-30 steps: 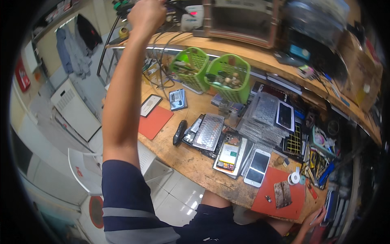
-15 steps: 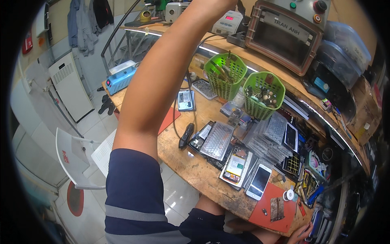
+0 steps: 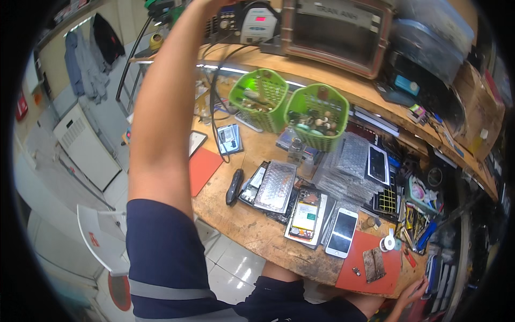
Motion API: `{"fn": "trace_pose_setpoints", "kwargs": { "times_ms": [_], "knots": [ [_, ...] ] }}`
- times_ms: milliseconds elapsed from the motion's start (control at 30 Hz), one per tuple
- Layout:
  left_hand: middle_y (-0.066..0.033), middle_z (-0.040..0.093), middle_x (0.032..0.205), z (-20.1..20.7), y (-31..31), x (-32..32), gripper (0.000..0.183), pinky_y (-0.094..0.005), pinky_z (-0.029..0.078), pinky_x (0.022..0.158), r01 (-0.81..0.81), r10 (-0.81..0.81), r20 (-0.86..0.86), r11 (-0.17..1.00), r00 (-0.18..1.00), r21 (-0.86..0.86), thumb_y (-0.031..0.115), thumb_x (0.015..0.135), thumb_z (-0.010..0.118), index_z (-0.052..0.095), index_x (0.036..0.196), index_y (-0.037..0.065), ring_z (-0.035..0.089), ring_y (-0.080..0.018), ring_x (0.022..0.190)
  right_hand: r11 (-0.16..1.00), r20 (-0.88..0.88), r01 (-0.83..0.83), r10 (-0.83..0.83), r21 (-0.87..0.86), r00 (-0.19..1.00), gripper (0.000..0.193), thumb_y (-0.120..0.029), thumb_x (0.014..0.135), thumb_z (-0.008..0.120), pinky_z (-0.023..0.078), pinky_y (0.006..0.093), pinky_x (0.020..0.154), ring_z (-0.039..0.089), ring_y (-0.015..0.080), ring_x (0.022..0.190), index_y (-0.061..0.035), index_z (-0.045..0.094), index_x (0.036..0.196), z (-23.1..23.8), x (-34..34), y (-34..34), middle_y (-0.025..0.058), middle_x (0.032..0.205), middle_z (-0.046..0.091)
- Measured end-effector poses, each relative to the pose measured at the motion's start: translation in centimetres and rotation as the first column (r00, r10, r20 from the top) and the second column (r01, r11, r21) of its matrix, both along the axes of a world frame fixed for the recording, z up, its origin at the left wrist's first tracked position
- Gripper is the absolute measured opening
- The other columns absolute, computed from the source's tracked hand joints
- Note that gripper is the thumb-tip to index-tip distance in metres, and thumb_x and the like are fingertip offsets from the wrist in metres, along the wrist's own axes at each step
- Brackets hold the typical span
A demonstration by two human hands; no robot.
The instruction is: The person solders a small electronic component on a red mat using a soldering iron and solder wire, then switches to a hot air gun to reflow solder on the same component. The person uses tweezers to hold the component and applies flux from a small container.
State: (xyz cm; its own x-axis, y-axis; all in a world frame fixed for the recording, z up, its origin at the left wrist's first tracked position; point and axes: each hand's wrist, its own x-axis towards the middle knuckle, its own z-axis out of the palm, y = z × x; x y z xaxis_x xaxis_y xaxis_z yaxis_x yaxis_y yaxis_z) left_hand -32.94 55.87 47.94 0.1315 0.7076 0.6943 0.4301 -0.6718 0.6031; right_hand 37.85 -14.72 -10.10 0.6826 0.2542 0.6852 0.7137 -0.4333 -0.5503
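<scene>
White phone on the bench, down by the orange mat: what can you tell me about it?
The white phone is a flat, thin slab with rounded corners, a dark, glassy-looking screen and pale bands at both ends. It lies face up on the wooden bench, its far end angled rightward, between grey flat pieces and the orange mat. Nobody is holding it. Whether it overlaps the mat is unclear.

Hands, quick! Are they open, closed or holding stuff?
Left hand: cut off by the top edge, can't tell.
Right hand: partly curled, maybe around something thin; too small to tell.
</scene>
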Motion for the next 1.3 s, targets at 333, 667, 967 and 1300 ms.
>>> {"fn": "trace_pose_setpoints", "kwargs": {
  "times_ms": [333, 667, 967, 1300],
  "knots": [
    [-0.0049, 0.074, 0.091, -13.2, 7.6, -5.2, 0.023, -0.0324, 0.050, 0.062, -0.216, 0.231, 0.015, 0.930, 0.973, -0.296, -0.001, 0.093, 0.062, 0.076, 0.108, 0.007, 0.067, -0.0134, 0.073, 0.996, -0.030, 0.079, -0.078, 0.039, 0.997, 0.037, -0.021, 0.117, 0.052, 0.049, 0.0435, 0.110, 0.067, 0.0366, 0.122, 0.0078, 0.066, 0.136, -0.4, -0.7, -0.4, 0.0240, 0.131, 0.072],
    [-0.0245, 0.081, 0.117, -11.4, 7.7, -8.2, 0.030, -0.0433, 0.060, 0.090, -0.595, 0.601, -0.274, 0.795, 0.751, 0.113, 0.016, 0.091, 0.073, 0.076, 0.117, 0.000, 0.079, -0.0362, 0.109, 0.996, -0.098, 0.086, -0.085, 0.009, 0.992, 0.038, -0.021, 0.118, 0.052, 0.048, 0.0437, 0.111, 0.066, 0.0366, 0.122, 0.0087, 0.065, 0.136, -0.7, -0.6, -1.3, 0.0252, 0.130, 0.072],
    [-0.0234, 0.080, 0.127, -10.1, -0.4, -14.8, 0.044, -0.0492, 0.059, 0.102, -0.768, 0.634, -0.613, 0.636, 0.471, 0.068, 0.037, 0.095, 0.077, 0.082, 0.101, -0.006, 0.077, -0.0452, 0.118, 0.997, -0.083, 0.078, -0.080, -0.023, 0.993, 0.034, -0.019, 0.117, 0.053, 0.050, 0.0439, 0.109, 0.067, 0.0367, 0.122, 0.0075, 0.067, 0.134, 1.1, -2.7, -0.7, 0.0249, 0.131, 0.072],
    [-0.0257, 0.079, 0.127, -10.8, 2.1, -17.3, 0.055, -0.0450, 0.056, 0.104, -0.673, 0.695, -0.608, 0.661, 0.383, 0.331, 0.054, 0.105, 0.066, 0.082, 0.129, 0.006, 0.075, -0.0386, 0.118, 0.990, -0.133, 0.108, -0.095, 0.093, 0.987, 0.025, -0.016, 0.114, 0.064, 0.055, 0.0390, 0.105, 0.070, 0.0262, 0.112, 0.0032, 0.072, 0.128, 1.9, -4.0, 0.9, 0.0157, 0.120, 0.076]
  ]
}}
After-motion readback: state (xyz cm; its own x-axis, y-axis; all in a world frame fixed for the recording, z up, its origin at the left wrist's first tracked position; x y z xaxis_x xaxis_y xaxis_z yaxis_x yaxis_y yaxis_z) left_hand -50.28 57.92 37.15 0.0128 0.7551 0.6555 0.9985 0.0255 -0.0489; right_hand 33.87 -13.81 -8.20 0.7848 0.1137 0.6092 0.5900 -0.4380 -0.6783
